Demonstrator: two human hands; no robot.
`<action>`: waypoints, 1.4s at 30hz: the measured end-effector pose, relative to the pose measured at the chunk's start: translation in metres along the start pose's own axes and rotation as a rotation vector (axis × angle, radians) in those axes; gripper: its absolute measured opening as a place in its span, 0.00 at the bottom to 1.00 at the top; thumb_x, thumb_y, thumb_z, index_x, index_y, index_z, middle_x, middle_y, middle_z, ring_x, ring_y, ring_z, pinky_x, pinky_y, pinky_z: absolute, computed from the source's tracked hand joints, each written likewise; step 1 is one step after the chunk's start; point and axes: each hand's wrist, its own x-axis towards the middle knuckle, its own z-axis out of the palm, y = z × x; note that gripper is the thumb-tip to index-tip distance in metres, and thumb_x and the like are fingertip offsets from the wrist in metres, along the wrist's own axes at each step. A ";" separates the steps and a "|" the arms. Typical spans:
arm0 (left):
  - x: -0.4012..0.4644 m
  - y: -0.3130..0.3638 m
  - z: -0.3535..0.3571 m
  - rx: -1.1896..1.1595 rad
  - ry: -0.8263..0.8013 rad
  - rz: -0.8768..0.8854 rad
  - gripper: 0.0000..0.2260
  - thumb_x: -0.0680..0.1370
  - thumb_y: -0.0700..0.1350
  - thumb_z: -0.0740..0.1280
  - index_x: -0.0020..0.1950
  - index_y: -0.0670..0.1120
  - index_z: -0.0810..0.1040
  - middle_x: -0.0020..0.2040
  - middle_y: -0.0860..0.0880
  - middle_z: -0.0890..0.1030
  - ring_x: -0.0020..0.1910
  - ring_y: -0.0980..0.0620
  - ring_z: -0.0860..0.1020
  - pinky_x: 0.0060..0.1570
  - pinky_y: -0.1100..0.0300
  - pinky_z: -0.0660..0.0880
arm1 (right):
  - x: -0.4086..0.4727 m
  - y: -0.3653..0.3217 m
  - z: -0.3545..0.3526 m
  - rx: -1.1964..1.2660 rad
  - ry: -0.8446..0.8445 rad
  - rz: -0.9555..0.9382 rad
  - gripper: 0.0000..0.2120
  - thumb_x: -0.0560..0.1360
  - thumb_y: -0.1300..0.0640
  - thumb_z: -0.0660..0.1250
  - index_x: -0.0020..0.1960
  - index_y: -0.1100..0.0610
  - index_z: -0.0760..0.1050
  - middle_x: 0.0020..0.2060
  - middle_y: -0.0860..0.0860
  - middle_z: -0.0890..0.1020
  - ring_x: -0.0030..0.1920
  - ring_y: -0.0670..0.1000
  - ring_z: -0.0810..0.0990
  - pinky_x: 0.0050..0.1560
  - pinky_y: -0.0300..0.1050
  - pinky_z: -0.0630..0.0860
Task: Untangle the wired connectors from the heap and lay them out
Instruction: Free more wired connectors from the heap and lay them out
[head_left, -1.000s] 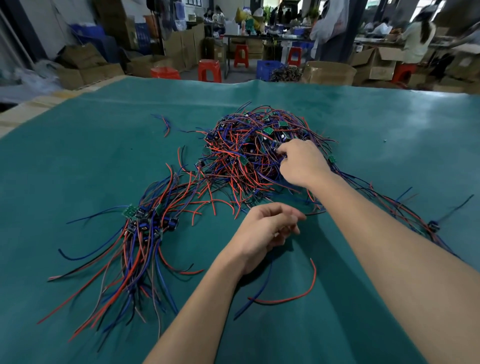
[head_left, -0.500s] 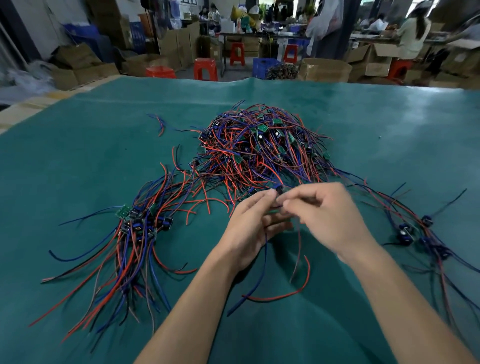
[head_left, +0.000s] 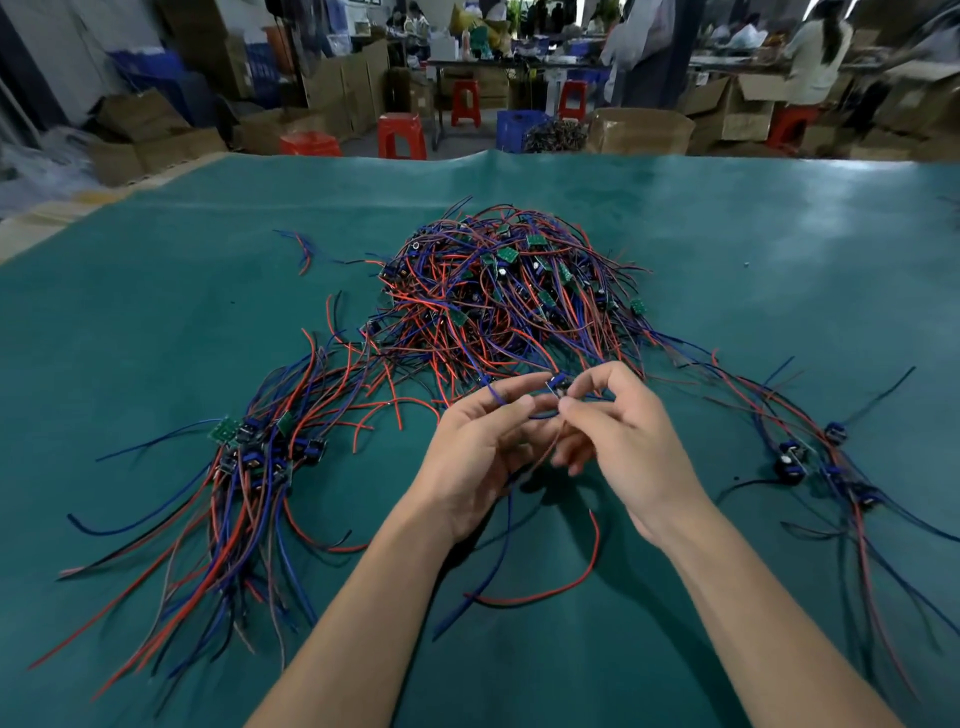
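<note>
Both the left hand (head_left: 480, 457) and the right hand (head_left: 618, 441) pinch one wired connector (head_left: 557, 385) just near of the heap (head_left: 509, 301), its wires trailing toward the near side, with the laid-out bundle (head_left: 249, 467) to the left.

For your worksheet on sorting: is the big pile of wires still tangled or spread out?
Tangled. The pile is a heaped knot of crossing red and blue wires.
</note>
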 end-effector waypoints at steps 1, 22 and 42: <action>0.000 0.000 0.000 -0.007 0.002 0.001 0.11 0.81 0.37 0.63 0.58 0.44 0.83 0.50 0.44 0.86 0.42 0.51 0.84 0.48 0.60 0.80 | -0.001 0.000 0.001 0.020 -0.003 0.011 0.06 0.78 0.62 0.67 0.51 0.56 0.70 0.30 0.56 0.83 0.27 0.54 0.78 0.26 0.43 0.72; -0.005 0.005 -0.001 0.040 -0.161 0.015 0.16 0.69 0.35 0.62 0.49 0.45 0.86 0.53 0.43 0.86 0.52 0.49 0.84 0.46 0.62 0.79 | 0.010 -0.017 -0.022 0.876 -0.024 0.322 0.09 0.72 0.55 0.69 0.41 0.58 0.85 0.27 0.48 0.73 0.24 0.44 0.67 0.21 0.35 0.62; -0.004 -0.003 -0.002 0.151 -0.109 -0.039 0.02 0.70 0.40 0.73 0.38 0.46 0.84 0.34 0.46 0.81 0.28 0.54 0.77 0.31 0.65 0.75 | 0.004 -0.005 -0.002 0.423 0.058 0.159 0.11 0.61 0.55 0.79 0.40 0.61 0.87 0.35 0.57 0.81 0.25 0.47 0.71 0.23 0.37 0.65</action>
